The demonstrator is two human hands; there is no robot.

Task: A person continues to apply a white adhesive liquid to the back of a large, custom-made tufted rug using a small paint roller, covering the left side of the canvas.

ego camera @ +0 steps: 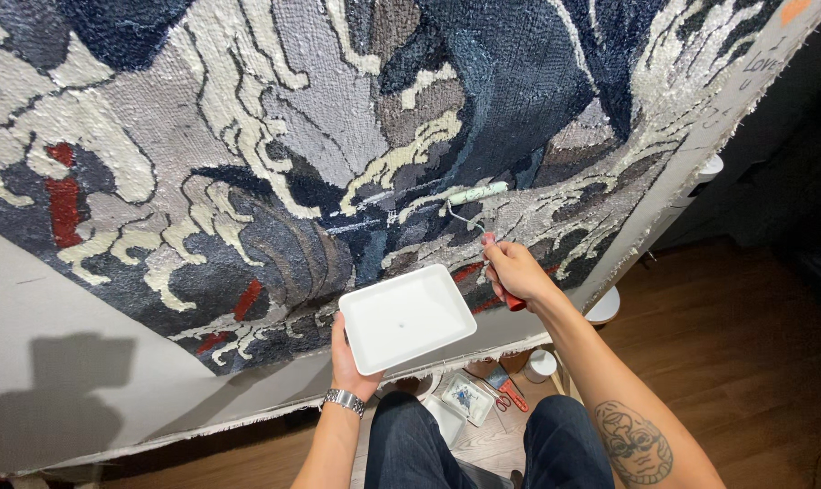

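Head view: right forearm nearest lens. Right hand [514, 272] fingers wrapped on red handle of small paint roller [476, 194]; roller sleeve up-left of knuckles, long axis near horizontal, touching tufted rug backing [247, 136]. Left hand [347, 358] grips white tray [406, 317] from below, just beside right hand.

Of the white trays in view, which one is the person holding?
The large, plain white tray, held up by the left hand in front of the rug. The other trays lie on the floor between the person's knees, one with something patterned inside.

Bare forearms; metal wristwatch [344, 400] on left wrist; tattoo [634, 441] on right forearm; dark jeans [410, 444].
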